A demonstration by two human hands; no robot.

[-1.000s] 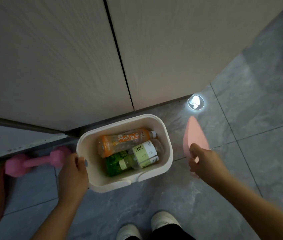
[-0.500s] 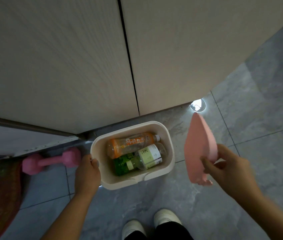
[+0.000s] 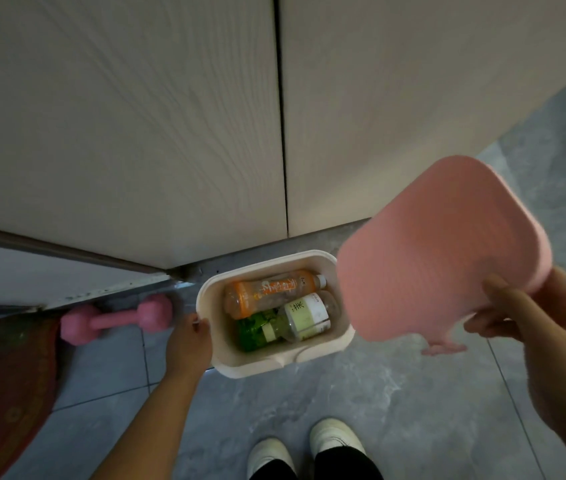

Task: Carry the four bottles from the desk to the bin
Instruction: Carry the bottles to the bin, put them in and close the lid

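Fingers of the right hand curled under the near edge of a pink lid, thumb on top, holding it tilted in the air at the right, over the bin's right end. Nearest, two pale shoes stood on the grey tiles. Left hand gripped the left rim of the cream bin. Inside lay an orange bottle at the far side, a green bottle and a clear bottle nearer; a fourth I could not make out. Left of it lay a pink dumbbell, cabinet doors beyond.
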